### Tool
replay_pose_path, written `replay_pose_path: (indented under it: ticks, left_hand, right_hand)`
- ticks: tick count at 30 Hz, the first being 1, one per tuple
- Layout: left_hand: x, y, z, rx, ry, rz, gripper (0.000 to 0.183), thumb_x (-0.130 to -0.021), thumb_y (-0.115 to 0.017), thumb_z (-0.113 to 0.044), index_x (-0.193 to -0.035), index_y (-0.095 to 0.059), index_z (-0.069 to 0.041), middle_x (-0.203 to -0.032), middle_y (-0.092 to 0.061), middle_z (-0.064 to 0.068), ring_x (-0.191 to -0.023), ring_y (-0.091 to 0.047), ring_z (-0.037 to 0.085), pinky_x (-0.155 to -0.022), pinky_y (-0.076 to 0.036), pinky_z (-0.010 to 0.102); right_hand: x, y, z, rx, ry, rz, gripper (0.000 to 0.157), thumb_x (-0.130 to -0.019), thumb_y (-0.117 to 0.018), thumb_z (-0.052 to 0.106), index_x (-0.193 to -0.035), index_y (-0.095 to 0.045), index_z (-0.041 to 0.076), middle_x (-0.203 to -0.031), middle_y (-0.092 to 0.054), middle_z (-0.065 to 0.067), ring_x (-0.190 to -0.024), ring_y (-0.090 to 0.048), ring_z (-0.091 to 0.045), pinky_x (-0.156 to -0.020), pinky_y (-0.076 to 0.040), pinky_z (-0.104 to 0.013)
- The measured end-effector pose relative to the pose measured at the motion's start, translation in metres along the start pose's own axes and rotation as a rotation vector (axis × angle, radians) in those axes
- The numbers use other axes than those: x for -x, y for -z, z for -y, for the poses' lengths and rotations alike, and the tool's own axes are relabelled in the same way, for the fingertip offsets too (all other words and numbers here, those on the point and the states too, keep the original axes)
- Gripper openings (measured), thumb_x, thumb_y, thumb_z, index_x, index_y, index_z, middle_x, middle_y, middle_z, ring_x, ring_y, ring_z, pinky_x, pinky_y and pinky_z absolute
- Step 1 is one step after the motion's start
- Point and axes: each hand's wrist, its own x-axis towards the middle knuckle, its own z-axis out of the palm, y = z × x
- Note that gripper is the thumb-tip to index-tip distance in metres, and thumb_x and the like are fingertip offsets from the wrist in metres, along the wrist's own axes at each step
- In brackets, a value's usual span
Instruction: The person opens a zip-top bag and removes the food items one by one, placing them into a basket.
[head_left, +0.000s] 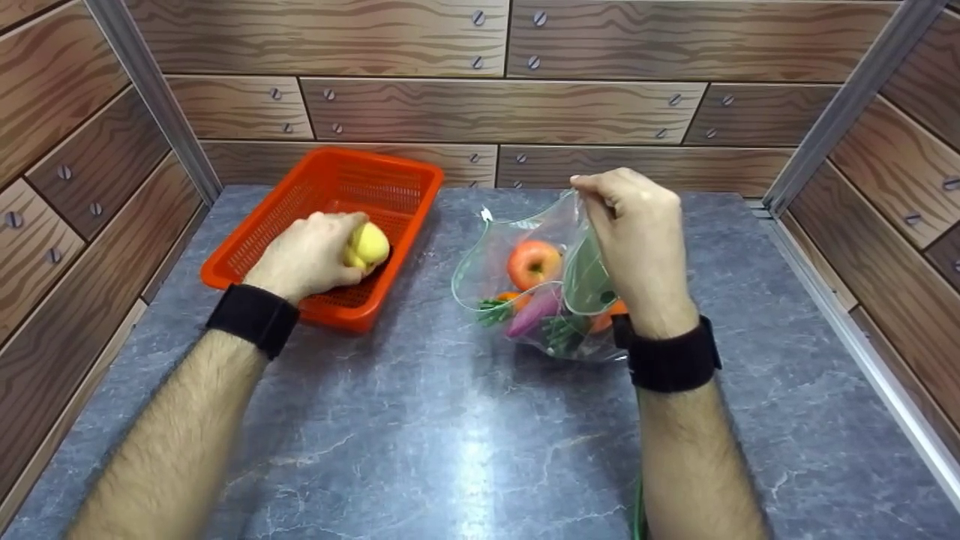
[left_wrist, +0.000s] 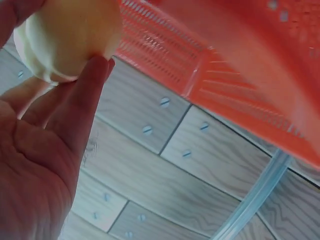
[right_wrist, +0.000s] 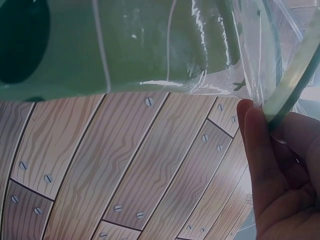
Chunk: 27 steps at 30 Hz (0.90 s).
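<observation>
Left hand (head_left: 307,251) grips the yellow fruit (head_left: 370,244) over the basket (head_left: 341,319), near its right rim; a loose grip could drop it. Right hand (head_left: 634,236) pinches the clear bag (head_left: 487,262) toward the bench's (head_left: 465,420) far edge; slackening could collapse its mouth.

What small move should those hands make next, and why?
Perhaps lift the rounded yellow fruit or vegetable toward the transparent, green-edged bag: the left hand grips it in or just over the orange-red, slotted plastic basket, while the right hand pinches the bag's edge, and the bag holds a round reddish apple.
</observation>
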Motion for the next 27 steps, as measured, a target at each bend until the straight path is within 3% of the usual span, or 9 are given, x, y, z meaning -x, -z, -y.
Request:
replay_pose_path:
  ticks: [6,13,27]
  left_hand:
    - [0.001,-0.008,0.008,0.016,0.067,0.128,0.053,-0.093,-0.094,-0.021,-0.141,-0.076,-0.013,-0.117,-0.080,0.015,-0.100,-0.075,0.034,-0.084,-0.063,0.052]
    - [0.000,-0.015,0.007,-0.035,0.046,0.213,0.033,-0.090,-0.092,-0.020,-0.119,-0.079,-0.013,-0.104,-0.076,0.011,-0.090,-0.071,0.030,-0.077,-0.058,0.044]
    - [-0.001,-0.015,0.009,-0.046,0.069,0.303,0.030,-0.095,-0.089,-0.022,-0.122,-0.081,-0.014,-0.106,-0.074,0.011,-0.093,-0.067,0.030,-0.082,-0.055,0.046]
  right_hand:
    - [0.001,0.000,0.000,0.009,0.016,-0.001,0.013,-0.109,-0.081,0.006,-0.115,-0.092,0.004,-0.112,-0.091,-0.014,-0.107,-0.088,-0.034,-0.103,-0.069,-0.048]
    - [0.001,0.001,0.000,0.015,0.021,0.000,0.013,-0.109,-0.081,0.006,-0.115,-0.092,0.004,-0.112,-0.091,-0.014,-0.108,-0.088,-0.034,-0.103,-0.069,-0.047]
    - [0.000,0.001,-0.001,-0.004,-0.006,-0.005,0.013,-0.109,-0.080,0.003,-0.116,-0.092,0.004,-0.112,-0.091,-0.014,-0.108,-0.088,-0.035,-0.104,-0.070,-0.049]
